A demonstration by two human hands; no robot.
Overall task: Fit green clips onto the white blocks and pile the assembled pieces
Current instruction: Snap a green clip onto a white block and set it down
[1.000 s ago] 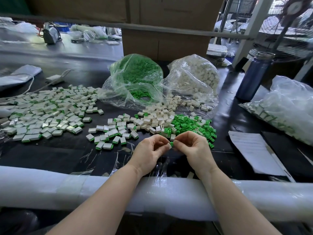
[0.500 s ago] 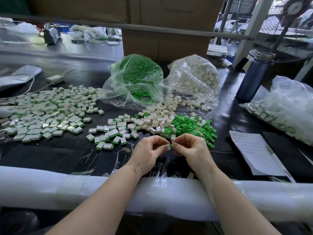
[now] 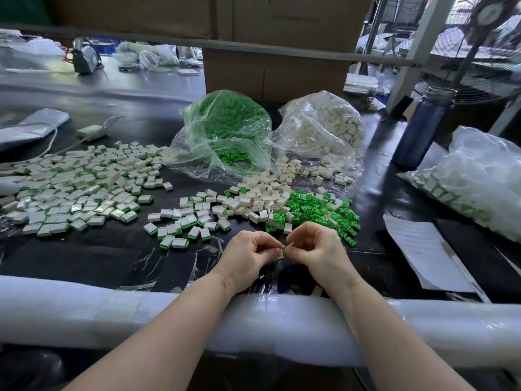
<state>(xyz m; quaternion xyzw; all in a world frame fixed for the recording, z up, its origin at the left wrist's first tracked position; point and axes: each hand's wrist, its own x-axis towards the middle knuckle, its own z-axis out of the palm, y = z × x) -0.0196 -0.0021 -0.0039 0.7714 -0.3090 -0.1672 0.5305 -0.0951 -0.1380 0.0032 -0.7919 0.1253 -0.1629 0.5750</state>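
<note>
Pinching one green clip [image 3: 283, 252], both hands [image 3: 248, 256] [image 3: 320, 251], any block hidden.

Black bench [image 3: 93, 249] (perhaps film-covered), scattered blocks [image 3: 253, 201]

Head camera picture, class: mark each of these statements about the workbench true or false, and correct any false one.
1. Both hands meet around a small green clip. True.
2. The bag of green clips stands right of the bag of white blocks. False: it stands left of it.
3. The assembled pieces lie spread at the left. True.
4. The blue bottle lies on its side. False: it stands upright.
5. The left hand rests flat on the sheet of paper. False: the paper lies apart, at the right.
</note>
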